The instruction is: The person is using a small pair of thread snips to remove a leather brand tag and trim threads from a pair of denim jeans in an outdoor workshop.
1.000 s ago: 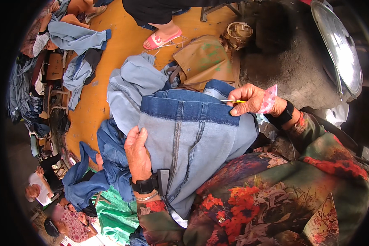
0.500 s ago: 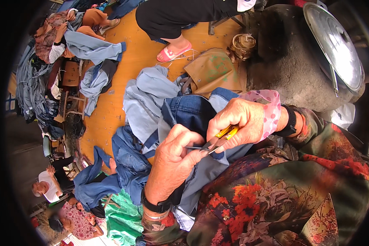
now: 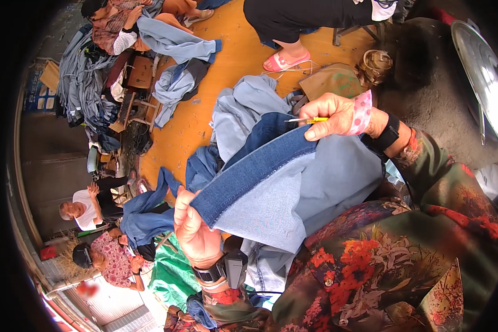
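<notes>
A denim garment (image 3: 337,182) is stretched between my hands, its dark blue band on the upper edge and the paler cloth hanging below toward my lap. My left hand (image 3: 196,235) grips the band's lower left end, thumb and fingers closed over it. At the band's upper right end my right hand (image 3: 333,115) pinches the edge. The same hand also holds small yellow-handled thread snips (image 3: 314,120), their metal blades pointing left, away from the cloth. Whether the blades are apart cannot be made out.
Light blue denim (image 3: 238,110) lies just beyond the garment, beside a brown bag (image 3: 332,80). A rounded earthen stove (image 3: 426,72) with a metal lid (image 3: 484,77) stands at right. Several people sit at left and far, near a denim heap (image 3: 86,83) and a green sheet (image 3: 171,271).
My hands, close together at the snips before, are now apart. The left has moved down and left, the right up and right, spreading the denim band between them. The view has shifted too.
</notes>
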